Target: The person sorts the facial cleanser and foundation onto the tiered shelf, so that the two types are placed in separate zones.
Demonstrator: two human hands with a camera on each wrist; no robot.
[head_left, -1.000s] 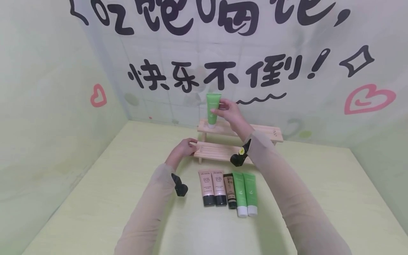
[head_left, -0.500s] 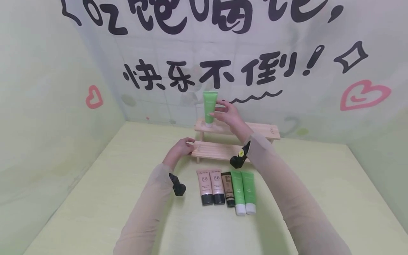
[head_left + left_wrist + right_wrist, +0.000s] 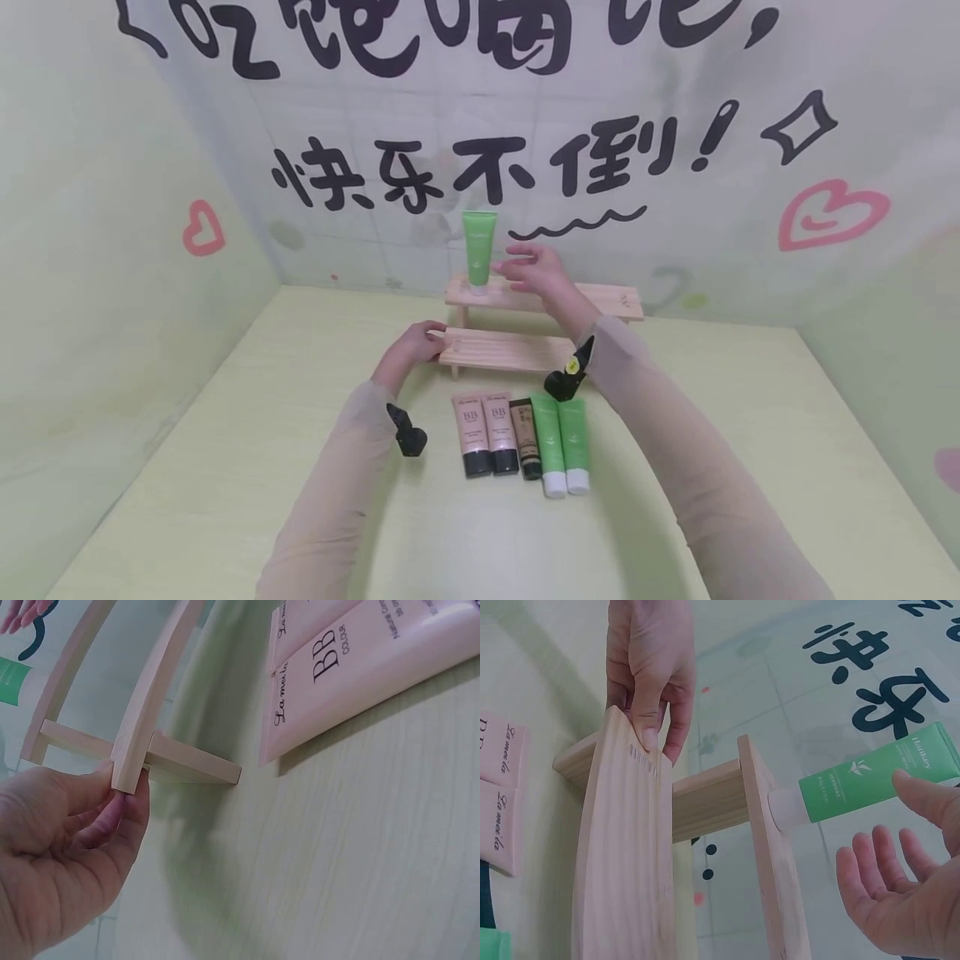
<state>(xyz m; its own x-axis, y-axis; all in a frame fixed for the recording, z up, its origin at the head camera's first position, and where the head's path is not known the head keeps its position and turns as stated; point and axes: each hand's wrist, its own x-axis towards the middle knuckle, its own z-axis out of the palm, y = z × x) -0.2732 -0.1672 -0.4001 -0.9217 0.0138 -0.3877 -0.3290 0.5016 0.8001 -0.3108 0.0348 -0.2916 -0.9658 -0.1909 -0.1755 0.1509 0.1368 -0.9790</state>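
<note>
A two-step wooden stand (image 3: 517, 350) sits on the table by the back wall. My left hand (image 3: 420, 340) pinches the left end of its lower step, thumb on top and fingers beneath, as the left wrist view shows at the plank (image 3: 139, 727). On the upper step's left end a green tube (image 3: 480, 250) stands upright on its white cap. Just right of it is my right hand (image 3: 542, 271), fingers spread and apart. In the right wrist view the thumb of that hand (image 3: 900, 900) overlaps the tube (image 3: 877, 776); whether it touches, I cannot tell.
In front of the stand lie two pink BB tubes (image 3: 472, 433) with black caps, a small brown tube (image 3: 527, 442) and two green tubes (image 3: 551, 446) with white caps, side by side. A printed backdrop (image 3: 405, 100) rises close behind the stand.
My right fingers have loosened from the green tube and drawn slightly right, leaving it standing on the upper step. My left hand keeps its hold. The head view has shifted a little.
</note>
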